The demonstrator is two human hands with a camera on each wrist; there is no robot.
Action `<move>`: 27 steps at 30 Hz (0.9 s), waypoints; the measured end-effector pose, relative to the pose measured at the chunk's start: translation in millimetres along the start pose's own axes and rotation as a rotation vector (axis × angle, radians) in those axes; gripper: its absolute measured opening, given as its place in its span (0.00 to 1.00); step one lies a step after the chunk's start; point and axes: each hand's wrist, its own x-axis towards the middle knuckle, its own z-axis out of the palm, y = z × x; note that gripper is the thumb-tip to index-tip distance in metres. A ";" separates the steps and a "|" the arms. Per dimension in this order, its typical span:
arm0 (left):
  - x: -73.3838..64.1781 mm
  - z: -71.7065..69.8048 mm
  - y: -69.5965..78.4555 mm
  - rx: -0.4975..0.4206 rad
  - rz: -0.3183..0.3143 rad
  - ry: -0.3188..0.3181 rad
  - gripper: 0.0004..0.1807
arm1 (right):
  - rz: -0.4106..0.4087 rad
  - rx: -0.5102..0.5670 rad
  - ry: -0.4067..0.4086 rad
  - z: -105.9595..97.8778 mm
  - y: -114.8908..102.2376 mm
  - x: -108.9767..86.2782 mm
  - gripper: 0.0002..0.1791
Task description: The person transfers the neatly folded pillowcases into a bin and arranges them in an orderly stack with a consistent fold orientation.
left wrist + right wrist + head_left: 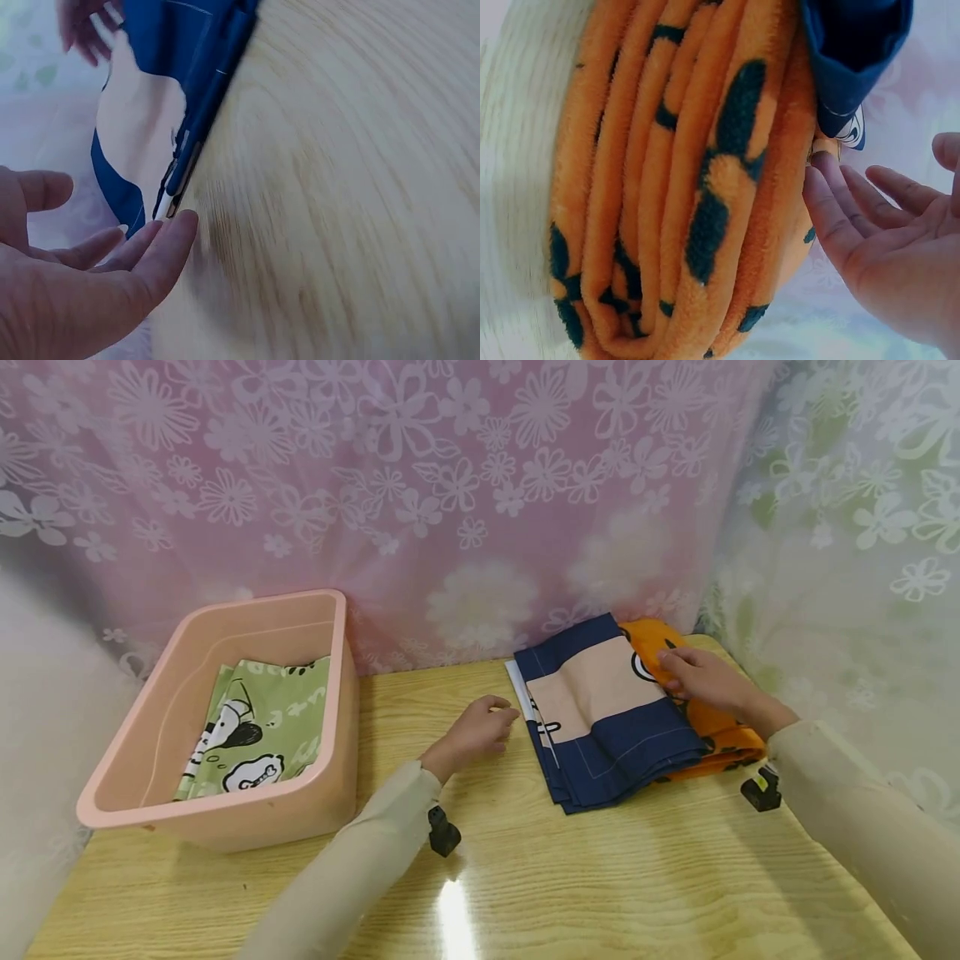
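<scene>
A folded cloth with navy borders and a beige middle [600, 693] lies on top of a folded orange fleece blanket [720, 735] with dark patches. My left hand [476, 731] hovers just left of the navy and beige cloth, its fingers loosely bent and holding nothing. In the left wrist view, its fingertips [184, 221] come close to that cloth's layered edge; whether they touch, I cannot tell. Over the orange blanket is my right hand [705, 678], palm turned inward. The right wrist view has its relaxed fingers [829, 214] beside the blanket's thick folds, gripping nothing; contact is unclear.
A pink plastic tub [341, 693] stands on the left of the wooden table [525, 885], with a folded green cartoon-print cloth [296, 714] inside. Behind the table hangs a pink flowered curtain [465, 527]; a pale flowered curtain [847, 568] borders the right side.
</scene>
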 end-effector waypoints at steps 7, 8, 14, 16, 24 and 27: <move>13.4 3.3 -0.3 -0.247 -0.115 0.031 0.27 | 0.081 0.158 -0.093 -1.8 6.5 7.5 0.44; 14.7 4.7 -0.3 -0.272 -0.131 0.039 0.28 | 0.097 0.171 -0.113 -1.7 7.2 8.3 0.44; 21.7 13.5 1.0 -0.407 -0.197 0.093 0.30 | 0.124 0.221 -0.124 2.3 10.7 11.9 0.35; 23.1 15.8 1.3 -0.431 -0.208 0.105 0.31 | 0.126 0.235 -0.113 4.9 11.8 13.3 0.34; 30.2 27.4 -3.5 -0.465 -0.204 0.113 0.25 | 0.161 0.228 -0.130 12.5 19.1 17.9 0.38; 34.7 33.7 -5.2 -0.455 -0.194 0.101 0.21 | 0.186 0.253 -0.156 13.0 21.0 18.4 0.39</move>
